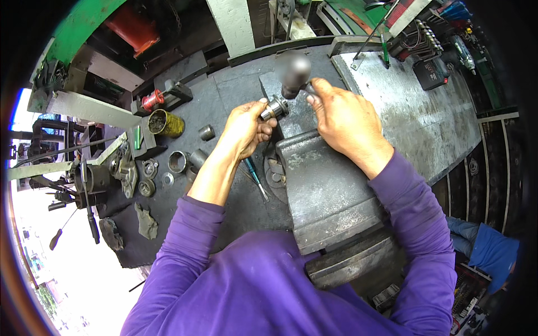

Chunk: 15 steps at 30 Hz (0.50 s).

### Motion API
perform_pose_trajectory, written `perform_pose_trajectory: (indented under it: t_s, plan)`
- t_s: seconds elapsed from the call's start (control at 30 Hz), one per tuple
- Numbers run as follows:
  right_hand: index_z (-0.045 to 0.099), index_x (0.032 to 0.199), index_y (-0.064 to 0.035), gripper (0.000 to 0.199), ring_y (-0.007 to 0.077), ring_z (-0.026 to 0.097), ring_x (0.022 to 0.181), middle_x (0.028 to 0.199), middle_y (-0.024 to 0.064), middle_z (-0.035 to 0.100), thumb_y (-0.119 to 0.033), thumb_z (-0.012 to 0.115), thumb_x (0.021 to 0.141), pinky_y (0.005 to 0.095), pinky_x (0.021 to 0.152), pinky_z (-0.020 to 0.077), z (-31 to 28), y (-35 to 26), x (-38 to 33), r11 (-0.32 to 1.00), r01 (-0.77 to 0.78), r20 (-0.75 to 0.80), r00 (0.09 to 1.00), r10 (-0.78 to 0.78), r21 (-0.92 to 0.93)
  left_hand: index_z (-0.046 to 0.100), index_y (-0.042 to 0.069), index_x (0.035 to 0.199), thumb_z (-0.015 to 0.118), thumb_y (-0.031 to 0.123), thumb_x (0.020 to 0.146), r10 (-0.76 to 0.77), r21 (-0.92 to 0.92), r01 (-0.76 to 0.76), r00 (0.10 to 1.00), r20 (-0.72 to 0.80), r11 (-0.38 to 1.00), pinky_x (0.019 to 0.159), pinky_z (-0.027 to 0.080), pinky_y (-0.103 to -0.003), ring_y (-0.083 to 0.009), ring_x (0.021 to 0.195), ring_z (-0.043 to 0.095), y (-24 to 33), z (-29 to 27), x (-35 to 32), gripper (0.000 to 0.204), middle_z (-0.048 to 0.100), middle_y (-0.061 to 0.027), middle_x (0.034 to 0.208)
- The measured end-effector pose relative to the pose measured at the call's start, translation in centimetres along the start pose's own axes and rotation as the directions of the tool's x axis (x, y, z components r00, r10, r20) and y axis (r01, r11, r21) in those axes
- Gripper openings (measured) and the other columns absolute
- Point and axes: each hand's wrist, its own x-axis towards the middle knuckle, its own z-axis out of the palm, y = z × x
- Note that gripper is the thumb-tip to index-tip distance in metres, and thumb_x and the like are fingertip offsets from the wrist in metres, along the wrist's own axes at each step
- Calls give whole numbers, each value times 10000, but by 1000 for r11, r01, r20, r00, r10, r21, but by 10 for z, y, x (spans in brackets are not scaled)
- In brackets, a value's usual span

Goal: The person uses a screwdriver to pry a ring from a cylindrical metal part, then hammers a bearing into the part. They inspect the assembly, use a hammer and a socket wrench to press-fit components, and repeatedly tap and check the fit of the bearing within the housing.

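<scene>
In my left hand (246,127), a short shiny metal cylindrical part (273,110) with stepped rings is pinched between thumb and fingers. My right hand (348,119) is wrapped round the handle of a hammer (290,89). Its head stands just above and beside the metal part, and its upper end is blurred; whether the two touch I cannot tell. Both hands are over the far end of a large grey bench vise (330,182). A blue-green pen-like tool (253,175) lies on the bench below my left wrist.
Loose metal rings and sleeves (178,162) lie on the dark workbench (224,221) to the left, near a yellow can (166,123) and a cast metal housing (124,173). A pale metal plate (414,112) covers the right side. A black-and-red battery (430,74) sits at its far edge.
</scene>
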Motion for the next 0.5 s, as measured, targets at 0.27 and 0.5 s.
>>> perform_pose_trajectory:
  t_s: [0.27, 0.5]
  plan:
    - [648, 1184, -71, 228, 438, 761, 805, 914, 220, 769, -250, 623, 1044, 542, 721, 614, 3, 1, -1, 1000, 26, 51, 998, -26, -13, 652, 24, 1213, 618, 303, 1118, 51, -19, -51, 999, 12, 999, 565, 540, -226, -87, 622, 638, 0, 8, -7, 296, 750, -95, 896]
    - [647, 1206, -65, 246, 451, 757, 852, 933, 233, 767, -251, 617, 1049, 561, 749, 609, 3, 6, 1, 1000, 1, 41, 999, -2, 22, 678, -15, 1265, 697, 254, 1075, 213, 276, -211, 977, 24, 938, 628, 535, -226, -76, 698, 640, -4, 5, -7, 330, 748, -68, 946]
